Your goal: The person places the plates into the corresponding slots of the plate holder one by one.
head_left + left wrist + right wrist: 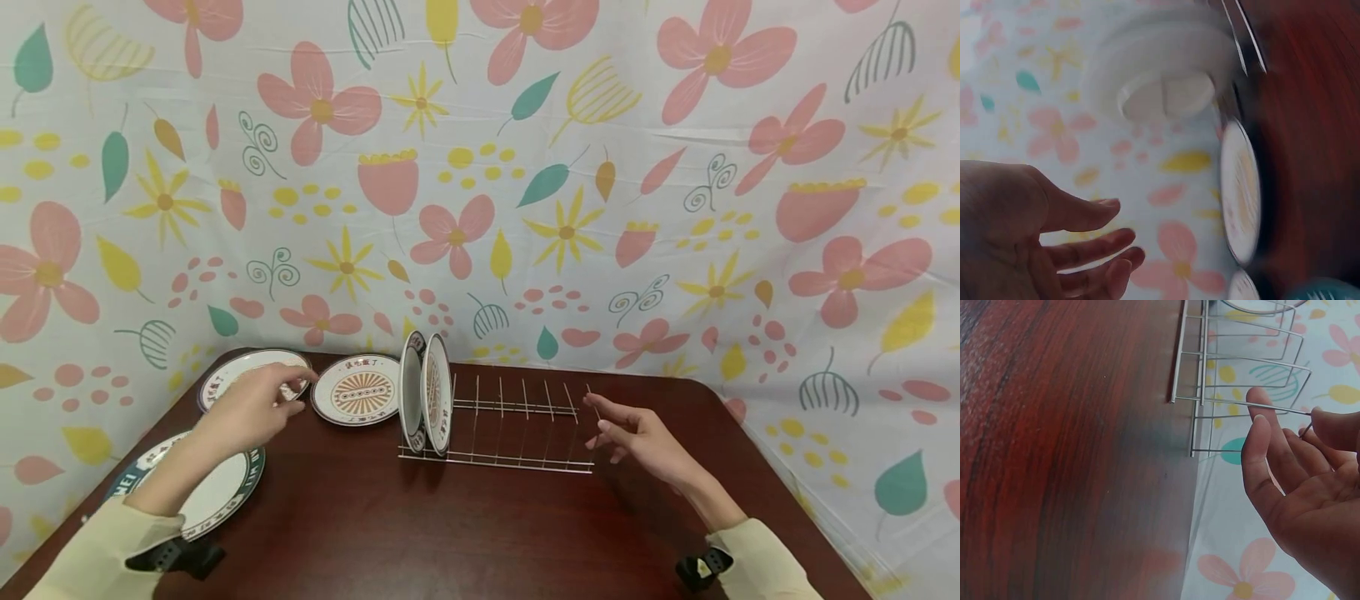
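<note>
From afar I see the left hand (251,406) hang empty, fingers apart, near a sunburst-patterned plate (362,390) flat on the surface (450,533), while the right hand (651,446) pinches the end of the wire plate rack (498,465) (steadying it, I judge), whose slots keep two plates (438,396) on edge.

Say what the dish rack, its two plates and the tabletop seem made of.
Dish rack: metal wire, likely steel, from its thin silvery rods. Two upright plates: probably glazed ceramic, smooth and white; melamine is possible. Tabletop: reddish-brown, streaky grain, soft sheen; solid wood or laminate, unclear.
</note>
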Tool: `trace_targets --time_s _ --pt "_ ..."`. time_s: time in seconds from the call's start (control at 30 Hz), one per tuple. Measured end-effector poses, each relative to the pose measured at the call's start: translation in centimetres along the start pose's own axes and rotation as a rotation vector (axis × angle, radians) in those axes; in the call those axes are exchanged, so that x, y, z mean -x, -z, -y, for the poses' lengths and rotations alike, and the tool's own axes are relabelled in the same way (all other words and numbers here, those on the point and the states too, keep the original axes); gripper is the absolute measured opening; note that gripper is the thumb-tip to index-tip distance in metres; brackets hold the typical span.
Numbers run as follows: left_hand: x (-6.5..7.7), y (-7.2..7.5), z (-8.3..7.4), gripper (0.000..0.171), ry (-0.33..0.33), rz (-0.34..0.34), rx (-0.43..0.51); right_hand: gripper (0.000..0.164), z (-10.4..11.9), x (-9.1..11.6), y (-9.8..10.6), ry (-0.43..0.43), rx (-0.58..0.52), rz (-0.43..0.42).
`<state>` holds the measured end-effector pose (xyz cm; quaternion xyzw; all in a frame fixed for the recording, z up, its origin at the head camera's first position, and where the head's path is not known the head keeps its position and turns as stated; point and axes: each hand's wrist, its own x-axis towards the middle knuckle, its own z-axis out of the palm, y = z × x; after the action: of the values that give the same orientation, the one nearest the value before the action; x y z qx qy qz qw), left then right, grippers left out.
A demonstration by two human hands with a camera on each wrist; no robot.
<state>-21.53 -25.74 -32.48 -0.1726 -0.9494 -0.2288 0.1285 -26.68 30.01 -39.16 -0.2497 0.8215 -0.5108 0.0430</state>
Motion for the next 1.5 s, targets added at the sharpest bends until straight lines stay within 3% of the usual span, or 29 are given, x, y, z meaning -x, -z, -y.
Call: trace_targets --time_s 0.33,0.53,0.67,0.93,1.23,1.33,1.5 --pt "2.8 1.6 10.2 0.042 -0.064 0.054 -0.022 0.052 0.1 -0.1 0.0 -0.009 -0.01 0.0" --pt "4.9 2.2 13.9 0.038 -0.051 0.102 0.041 0.052 0.0 -0.1 0.1 -0.007 -0.007 0.006" --pt "5.8 2.3 15.2 0.038 -0.016 0.138 0.003 0.053 0.0 -0.1 0.2 -0.002 -0.002 0.005" --pt "6.7 2.5 16.8 0.049 0.118 0.234 -0.02 0.052 -0.1 -0.2 0.1 -0.007 -0.006 0.007" --pt "7.3 2.8 17.6 0.055 0.195 0.314 0.052 0.052 0.1 -0.2 0.1 -0.01 -0.003 0.005" --pt "7.3 3.0 17.7 0.053 0.238 0.351 0.161 0.051 0.0 -0.2 0.0 -0.012 -0.007 0.005" --pt "7.7 3.0 17.7 0.058 0.356 0.394 0.431 0.052 -0.1 -0.2 0.1 -0.014 -0.005 0.002"
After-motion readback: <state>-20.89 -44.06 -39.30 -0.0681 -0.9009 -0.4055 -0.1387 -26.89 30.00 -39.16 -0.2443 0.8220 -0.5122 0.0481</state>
